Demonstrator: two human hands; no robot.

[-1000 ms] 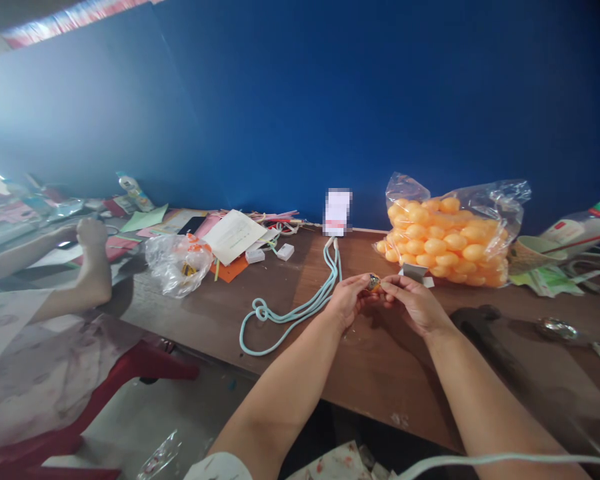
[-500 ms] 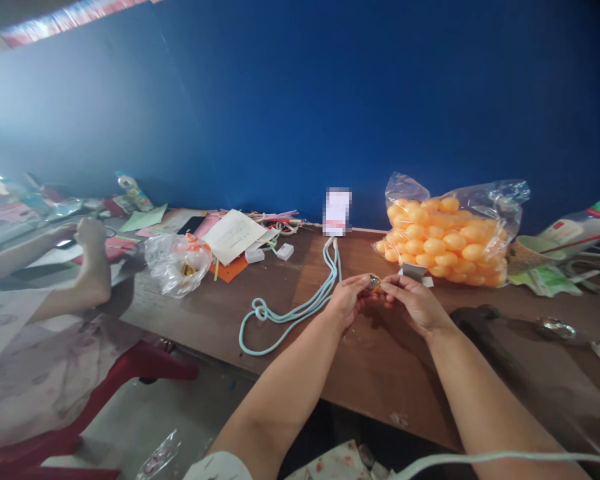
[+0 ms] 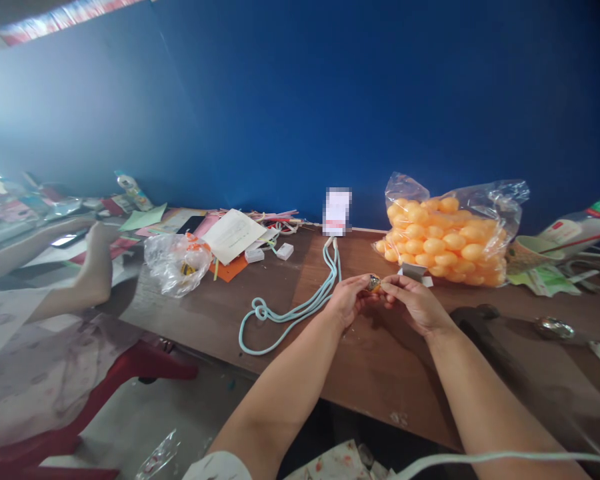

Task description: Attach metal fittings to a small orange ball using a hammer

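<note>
A small shiny gold and orange object [image 3: 374,283] is held between both hands above the brown table [image 3: 370,363]. My left hand [image 3: 349,300] is closed round its left side. The fingers of my right hand [image 3: 417,303] pinch it from the right. Just behind my right hand lies a small grey and white piece [image 3: 415,272]. A clear bag of orange balls [image 3: 445,240] stands behind it. To the left of my left hand, a looped light blue cord [image 3: 285,319] runs up to a blurred-out card [image 3: 337,212].
A crumpled clear bag [image 3: 177,263], papers [image 3: 234,237] and small clear boxes [image 3: 285,251] lie left. Another person's hand [image 3: 97,260] rests at far left. A foil-like object [image 3: 555,327] and a paper cone [image 3: 535,253] are right. A blue partition [image 3: 300,100] stands behind.
The other person's hands have shifted at the far left, showing more of the phone beside them. My own hands and the small object show almost no movement.
</note>
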